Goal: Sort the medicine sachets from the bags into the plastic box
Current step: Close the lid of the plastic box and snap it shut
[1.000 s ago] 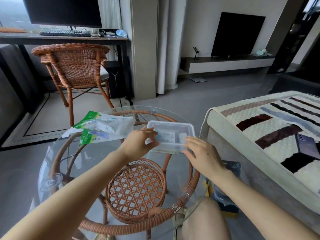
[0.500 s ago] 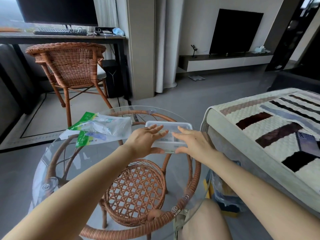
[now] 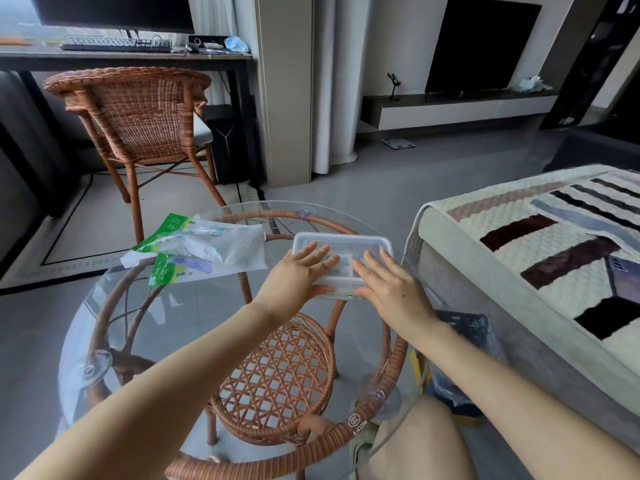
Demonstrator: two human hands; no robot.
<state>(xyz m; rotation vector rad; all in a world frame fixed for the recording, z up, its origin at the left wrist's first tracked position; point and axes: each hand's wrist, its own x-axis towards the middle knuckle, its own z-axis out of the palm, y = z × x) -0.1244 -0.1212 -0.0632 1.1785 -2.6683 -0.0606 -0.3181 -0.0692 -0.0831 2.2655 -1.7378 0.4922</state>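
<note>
A clear plastic box (image 3: pixel 343 241) with its lid on sits at the far right of the round glass table (image 3: pixel 145 327). Sachets show faintly through the lid. My left hand (image 3: pixel 298 275) lies flat on the lid's left half, fingers spread, thumb along the near edge. My right hand (image 3: pixel 388 282) lies flat on the right half, fingers spread. Neither hand grips anything. Two clear bags with green printed tops (image 3: pixel 204 249) lie overlapped to the left of the box, with packets inside.
The glass top rests on a rattan frame (image 3: pixel 277 375). A bed with a striped quilt (image 3: pixel 540 244) stands close on the right, a phone (image 3: pixel 623 271) on it. A rattan chair (image 3: pixel 138 116) and a desk stand beyond the table. My knee (image 3: pixel 415 445) is at the near edge.
Both hands went from holding the box's near edge to lying flat on its lid with fingers spread. The camera view shifted slightly; the bags did not move.
</note>
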